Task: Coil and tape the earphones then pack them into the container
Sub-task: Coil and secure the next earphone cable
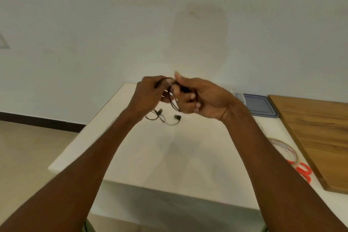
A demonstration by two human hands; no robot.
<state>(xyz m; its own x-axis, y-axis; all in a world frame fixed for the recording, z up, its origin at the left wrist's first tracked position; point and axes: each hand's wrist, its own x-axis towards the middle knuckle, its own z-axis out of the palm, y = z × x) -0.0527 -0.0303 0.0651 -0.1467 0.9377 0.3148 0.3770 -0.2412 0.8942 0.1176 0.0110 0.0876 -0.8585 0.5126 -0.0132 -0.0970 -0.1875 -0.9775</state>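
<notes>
Both forearms reach forward over the white table (150,156). Left hand (148,96) and right hand (199,98), held close together, pinch the earphones (174,103), coil loops upright between them, earbuds trailing below. Tape roll (286,150) and container (260,104) lie nearer the right hand.

Table (188,156) centre free; tape roll (282,149), scissors (304,172) right.

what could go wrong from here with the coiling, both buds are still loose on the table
1. The two earbuds lie on the white table with slack cord; winding may drag them and snag or tangle the loops.
2. Both the left hand and right hand grip the earphone cord, while the tape roll and orange scissors sit off to the right; freeing a hand to reach them could let the coil spring open.
</notes>
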